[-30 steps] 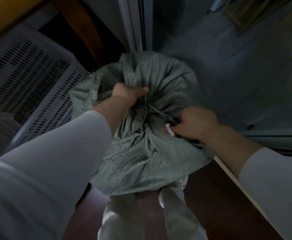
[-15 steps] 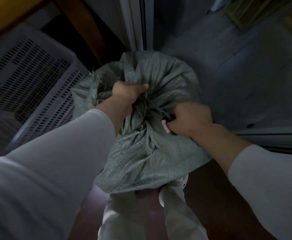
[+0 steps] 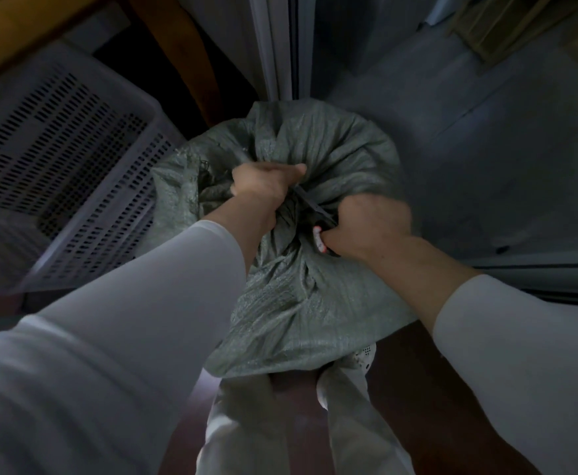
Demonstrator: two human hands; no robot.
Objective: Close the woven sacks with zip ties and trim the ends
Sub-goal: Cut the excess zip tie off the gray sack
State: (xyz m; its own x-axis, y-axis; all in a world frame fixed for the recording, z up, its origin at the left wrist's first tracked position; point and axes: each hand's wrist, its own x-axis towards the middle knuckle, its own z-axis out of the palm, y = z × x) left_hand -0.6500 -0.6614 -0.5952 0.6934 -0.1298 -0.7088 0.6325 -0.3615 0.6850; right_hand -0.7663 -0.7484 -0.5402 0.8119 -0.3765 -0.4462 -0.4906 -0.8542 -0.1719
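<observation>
**Dim, bluish shot w/ wide-angle warp**

Light is low & cool, brightest on the white sleeves [image 3: 126, 354] and the pale crate [image 3: 57, 149] at left. Deep shadow sits in the folds of the woven sack [image 3: 297, 303]. Crate slots smear w/ motion blur. Door frame [image 3: 280, 46] lines splay toward the top edge; pic edges go soft.

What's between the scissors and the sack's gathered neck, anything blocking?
Nothing visible. The scissors in the right hand point straight at the neck of the woven sack, which the left hand grips bunched; the blade tips end beside that hand.
</observation>
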